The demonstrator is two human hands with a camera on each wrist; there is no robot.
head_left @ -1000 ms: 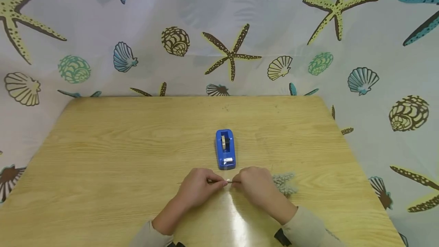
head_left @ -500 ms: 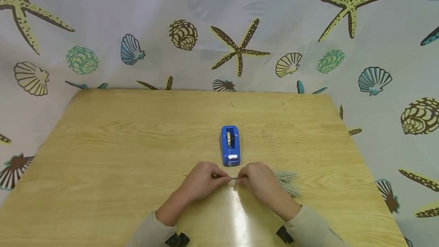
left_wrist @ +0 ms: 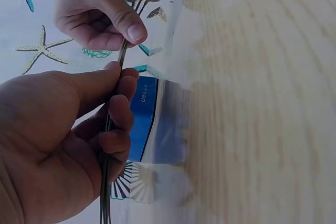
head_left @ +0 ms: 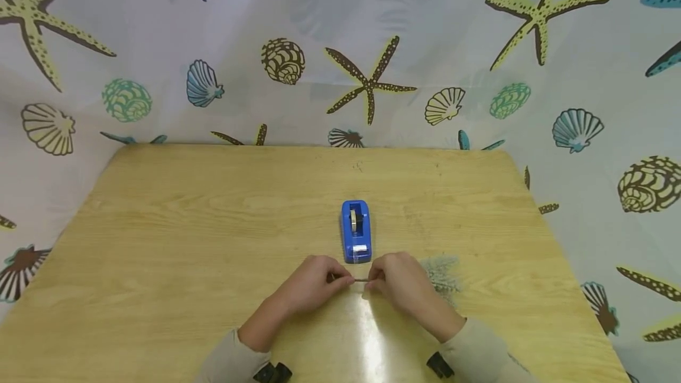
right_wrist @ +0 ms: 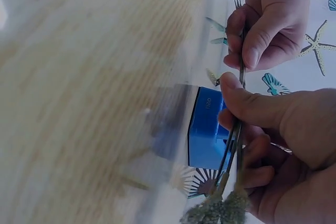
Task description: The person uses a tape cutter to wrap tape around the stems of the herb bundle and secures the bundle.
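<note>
A bundle of thin dark plant stems (head_left: pixel 360 280) spans my two hands, low over the table. Its fluffy grey-green heads (head_left: pixel 443 276) stick out to the right of my right hand (head_left: pixel 401 282). That hand pinches the stems between thumb and fingers, just below the heads' side. My left hand (head_left: pixel 314 282) grips the same bundle a short way left, its fingers curled round the stems (left_wrist: pixel 106 198) in the left wrist view. Only a short length of stem shows between the fingertips. Just beyond the hands stands a blue tape dispenser (head_left: pixel 356 232) holding a roll of tape.
The wooden table (head_left: pixel 213 211) spreads around the hands on all sides. A white curtain (head_left: pixel 319 28) printed with starfish and shells hangs behind it and at both sides. Dark straps (head_left: pixel 273 372) sit at the sleeves.
A small white bit seen on the stems between the fingertips a second ago no longer shows. The fluffy heads sit at a slightly different angle. Both hands keep their hold.
</note>
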